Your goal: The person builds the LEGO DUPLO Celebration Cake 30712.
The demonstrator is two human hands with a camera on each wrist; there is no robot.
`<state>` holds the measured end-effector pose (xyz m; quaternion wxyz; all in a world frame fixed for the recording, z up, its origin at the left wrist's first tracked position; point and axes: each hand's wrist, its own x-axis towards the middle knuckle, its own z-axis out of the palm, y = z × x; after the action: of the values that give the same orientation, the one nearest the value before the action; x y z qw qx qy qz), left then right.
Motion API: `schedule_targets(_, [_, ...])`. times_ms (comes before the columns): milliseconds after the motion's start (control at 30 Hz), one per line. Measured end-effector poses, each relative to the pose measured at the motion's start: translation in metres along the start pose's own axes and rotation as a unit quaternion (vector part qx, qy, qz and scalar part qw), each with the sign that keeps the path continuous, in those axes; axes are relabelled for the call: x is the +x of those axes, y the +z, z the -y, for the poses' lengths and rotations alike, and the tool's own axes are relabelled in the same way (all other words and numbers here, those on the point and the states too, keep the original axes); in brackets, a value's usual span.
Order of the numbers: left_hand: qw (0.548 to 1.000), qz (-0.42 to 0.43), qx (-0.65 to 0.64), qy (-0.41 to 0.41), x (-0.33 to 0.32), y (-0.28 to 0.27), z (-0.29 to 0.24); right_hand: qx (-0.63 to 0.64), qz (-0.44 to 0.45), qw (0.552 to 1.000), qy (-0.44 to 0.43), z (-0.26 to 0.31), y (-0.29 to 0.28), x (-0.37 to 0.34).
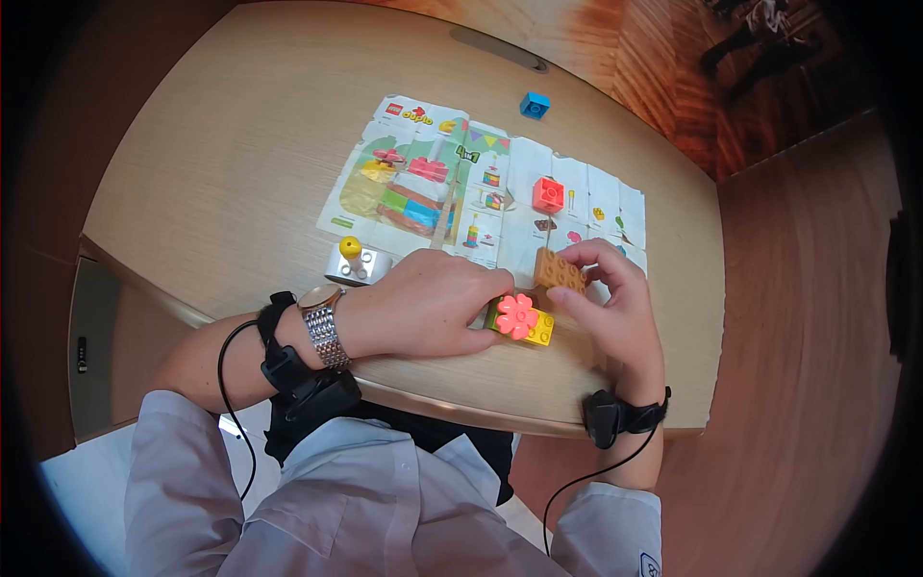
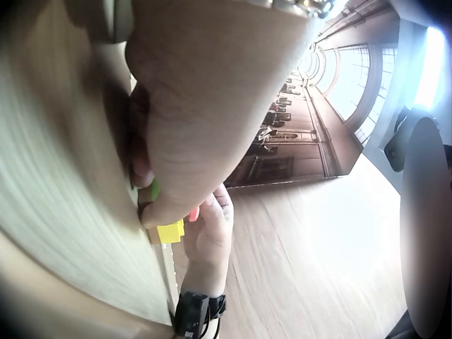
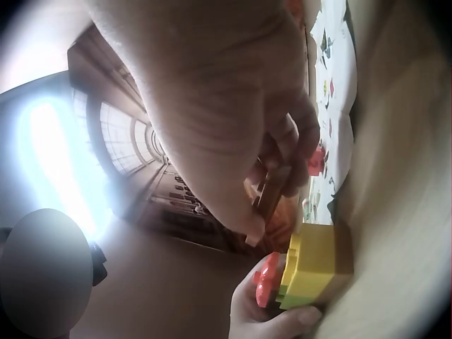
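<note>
My left hand (image 1: 433, 300) grips a small stack of building bricks low over the table, thumb on the near side. In it a yellow brick (image 1: 542, 330) sits beside a green brick, much of which the fingers hide, with a coral flower piece (image 1: 517, 316) on top. Just to the right, my right hand (image 1: 620, 300) pinches a tan studded plate (image 1: 560, 271) between thumb and fingers, tilted and above the stack. From the right wrist view, the plate (image 3: 270, 192) is apart from the yellow brick (image 3: 321, 265), whose side faces the camera.
Beyond the hands lies a creased printed instruction sheet (image 1: 615, 197), a red brick (image 1: 548, 194) on it. Farther back stands a blue brick (image 1: 535, 105). Left of the left hand is a white brick (image 1: 346, 270) topped by a yellow round-headed piece (image 1: 351, 247). The table's front edge (image 1: 433, 406) runs close by.
</note>
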<state>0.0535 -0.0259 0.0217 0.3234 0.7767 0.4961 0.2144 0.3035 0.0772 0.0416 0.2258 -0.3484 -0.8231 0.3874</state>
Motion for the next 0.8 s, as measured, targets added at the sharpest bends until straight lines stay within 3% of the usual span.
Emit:
schedule_targets(133, [1.0,-0.002,0.006,0.002,0.0,0.001,0.001,0.002,-0.068,0.996,0.05,-0.007,0.005,0.003])
schedule_targets(233, [1.0,-0.005,0.008,0.005,-0.001,0.001,0.0,-0.105,-0.049,0.991,0.069,-0.016,0.002,0.004])
schedule_targets(333, [0.998,-0.051,0.015,0.04,-0.001,0.011,0.01,-0.125,-0.044,0.989,0.059,-0.017,0.003,0.004])
schedule_targets(567, [0.998,-0.039,0.009,0.043,-0.001,0.01,0.011,-0.103,-0.059,0.991,0.064,-0.005,-0.002,0.018])
schedule_targets(633, [1.0,-0.01,-0.001,0.027,-0.002,0.005,0.006,-0.178,-0.075,0.98,0.054,0.002,-0.009,0.036])
schedule_targets(800, [0.999,-0.013,-0.002,0.029,-0.002,0.004,0.005,-0.194,-0.067,0.978,0.023,-0.012,-0.015,0.108])
